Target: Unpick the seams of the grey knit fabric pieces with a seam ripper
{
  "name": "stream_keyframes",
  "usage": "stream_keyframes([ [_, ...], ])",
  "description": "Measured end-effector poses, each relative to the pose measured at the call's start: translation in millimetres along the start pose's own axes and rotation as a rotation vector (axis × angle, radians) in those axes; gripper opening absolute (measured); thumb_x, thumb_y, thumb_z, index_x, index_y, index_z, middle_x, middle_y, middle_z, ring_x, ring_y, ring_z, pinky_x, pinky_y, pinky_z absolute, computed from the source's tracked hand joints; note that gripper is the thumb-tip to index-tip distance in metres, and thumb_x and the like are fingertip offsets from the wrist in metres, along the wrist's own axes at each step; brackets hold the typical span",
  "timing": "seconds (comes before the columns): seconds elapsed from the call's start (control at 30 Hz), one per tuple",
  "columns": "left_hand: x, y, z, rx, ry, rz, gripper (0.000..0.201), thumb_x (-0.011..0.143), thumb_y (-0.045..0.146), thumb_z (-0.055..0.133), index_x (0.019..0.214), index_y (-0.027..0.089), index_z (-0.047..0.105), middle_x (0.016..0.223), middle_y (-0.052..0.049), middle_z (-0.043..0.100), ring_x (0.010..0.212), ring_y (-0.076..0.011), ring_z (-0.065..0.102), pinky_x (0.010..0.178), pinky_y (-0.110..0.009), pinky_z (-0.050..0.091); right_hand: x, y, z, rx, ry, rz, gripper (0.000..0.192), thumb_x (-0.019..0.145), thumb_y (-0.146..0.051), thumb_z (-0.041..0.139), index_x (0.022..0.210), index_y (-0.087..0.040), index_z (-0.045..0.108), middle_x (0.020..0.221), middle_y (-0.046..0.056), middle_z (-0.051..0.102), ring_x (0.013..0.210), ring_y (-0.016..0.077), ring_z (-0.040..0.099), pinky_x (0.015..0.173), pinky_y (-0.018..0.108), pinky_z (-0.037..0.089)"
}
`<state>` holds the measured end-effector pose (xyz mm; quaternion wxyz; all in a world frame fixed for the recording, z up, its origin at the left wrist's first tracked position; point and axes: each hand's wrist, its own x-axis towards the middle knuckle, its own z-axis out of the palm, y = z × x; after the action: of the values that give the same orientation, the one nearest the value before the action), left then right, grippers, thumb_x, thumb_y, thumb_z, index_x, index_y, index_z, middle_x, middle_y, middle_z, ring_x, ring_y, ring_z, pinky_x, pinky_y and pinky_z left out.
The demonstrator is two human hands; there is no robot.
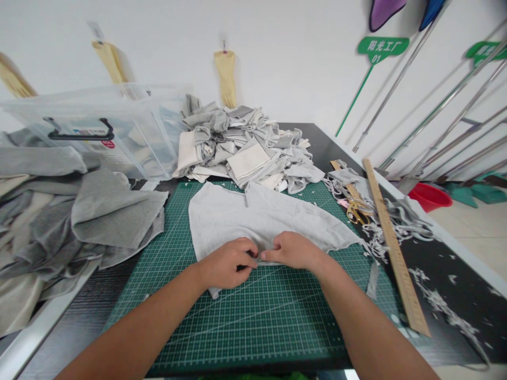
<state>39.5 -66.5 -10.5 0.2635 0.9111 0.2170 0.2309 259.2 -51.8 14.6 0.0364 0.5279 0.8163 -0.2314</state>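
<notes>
A light grey piece of cloth (pixel 225 219) lies spread over the green cutting mat (pixel 253 322), partly rumpled along its near edge. My left hand (pixel 229 261) pinches that near edge, thumb and fingers closed on the fabric. Just to its right, my right hand (pixel 291 250) also grips the edge, its fingers curled under. The two hands almost touch at the fingertips. Part of the gripped edge is hidden by the fingers. A narrow cloth strip (pixel 373 279) rests on the mat off the cloth's right corner.
Crumpled grey cloths (pixel 114 206) fill the left side, before a clear plastic box (pixel 130 111). Behind the mat rises a heap of cloths (pixel 249 142). At right lie a wooden ruler (pixel 392 243), gold-handled scissors (pixel 356 211) and thread scraps (pixel 439 301). A red basin (pixel 430 197) stands beyond the table.
</notes>
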Motion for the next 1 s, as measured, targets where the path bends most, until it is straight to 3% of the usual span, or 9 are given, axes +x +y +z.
stream_keyframes([
  [0.43,-1,-1,0.9,0.001,0.003,-0.008,0.026,0.073,0.005,0.052,0.088,0.017,0.07,0.097,-0.007,0.06,0.09,-0.0174,0.055,0.083,-0.032,0.046,-1,-9,-1,-0.06,-0.013,0.059,0.06,0.073,-0.072,0.043,0.062,-0.018,0.066,0.053,0.003,0.058,0.048,0.012,0.045,0.045,0.025,0.02],
  [1.0,-1,-1,1.3,-0.015,0.006,-0.004,0.027,0.074,0.005,0.052,0.089,0.018,0.07,0.096,-0.007,0.06,0.09,-0.0173,0.056,0.082,-0.032,0.046,0,-14,3,-0.165,0.012,0.074,0.067,0.074,-0.075,0.037,0.072,-0.018,0.072,0.066,0.01,0.067,0.059,0.0195,0.059,0.048,0.026,0.028],
])
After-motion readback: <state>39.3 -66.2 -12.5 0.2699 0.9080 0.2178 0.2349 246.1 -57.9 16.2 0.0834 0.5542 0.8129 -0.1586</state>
